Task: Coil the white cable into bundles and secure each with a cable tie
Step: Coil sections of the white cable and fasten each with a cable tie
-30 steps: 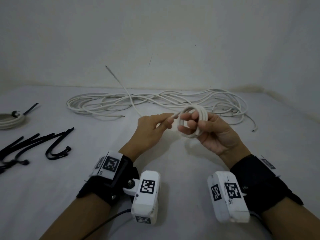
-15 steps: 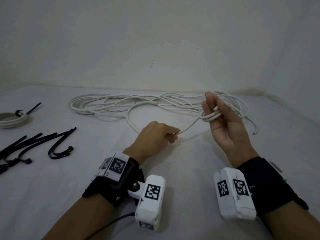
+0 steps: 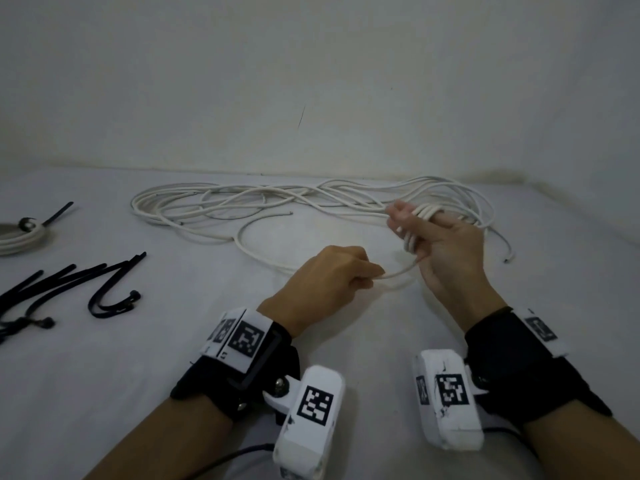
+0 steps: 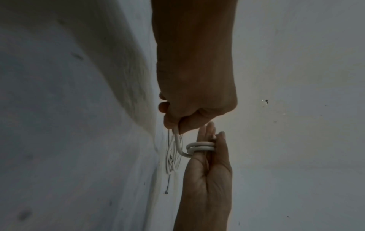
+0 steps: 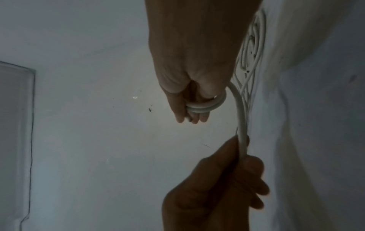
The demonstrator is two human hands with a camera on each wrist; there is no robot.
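At the far left edge of the table (image 3: 104, 393) lies a finished bundle (image 3: 19, 235), cut by the picture border, and near it, toward the person, lie the black ties (image 3: 69, 289), loose and partly crossing each other. Between the ties and the left hand (image 3: 329, 285) the white surface is bare. The left hand has its fingers curled, and it pinches the cable (image 3: 398, 271) just beside the right hand. The right hand (image 3: 446, 251) stands with the palm turned to the left, the fingers nearly straight and pointing up, and a small coil (image 3: 420, 218) of a few white turns goes around them; the thumb presses on it. Behind both hands the rest of the cable lies in long loose loops along the back of the table, close to the wall (image 3: 311, 81); one free end (image 3: 506, 260) lies to the right of the right hand. The table is covered in white, the wall is plain and pale, and the light is dim.
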